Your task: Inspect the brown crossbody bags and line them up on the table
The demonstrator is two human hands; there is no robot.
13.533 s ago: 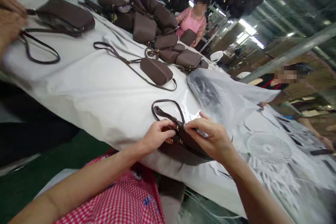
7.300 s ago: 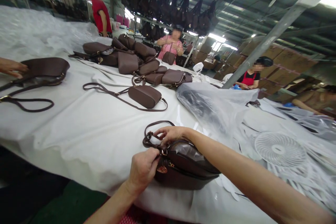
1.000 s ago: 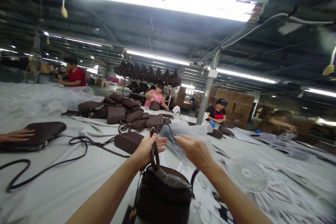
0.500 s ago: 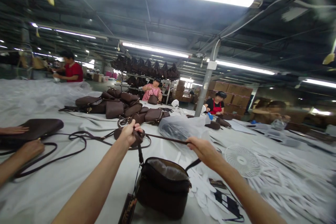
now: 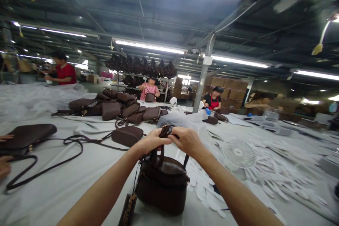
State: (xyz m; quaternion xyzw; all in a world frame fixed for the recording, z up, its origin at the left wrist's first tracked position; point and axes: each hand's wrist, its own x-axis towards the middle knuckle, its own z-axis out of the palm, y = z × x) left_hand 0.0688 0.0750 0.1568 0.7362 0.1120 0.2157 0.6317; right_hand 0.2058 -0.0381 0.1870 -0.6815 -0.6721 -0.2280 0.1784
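Observation:
A dark brown handbag stands upright in front of me, its top facing me partly open. Above it, my left hand and my right hand meet, both closed on the bag's strap, which is gathered in a bundle between them. Part of the strap runs down from the hands to the bag's sides. A dark hang tag with gold lettering dangles at the bag's left side. Just behind my left hand lies another brown bag.
Brown bags are heaped at the back of the white-covered table. At left, a co-worker's hands rest by a flat brown bag with a long strap. A white fan and white cut pieces lie at right. A grey post rises behind.
My hands have come together over the bag; the strap that was stretched between them is now bunched up. The co-worker's hands at left have shifted toward the picture's edge.

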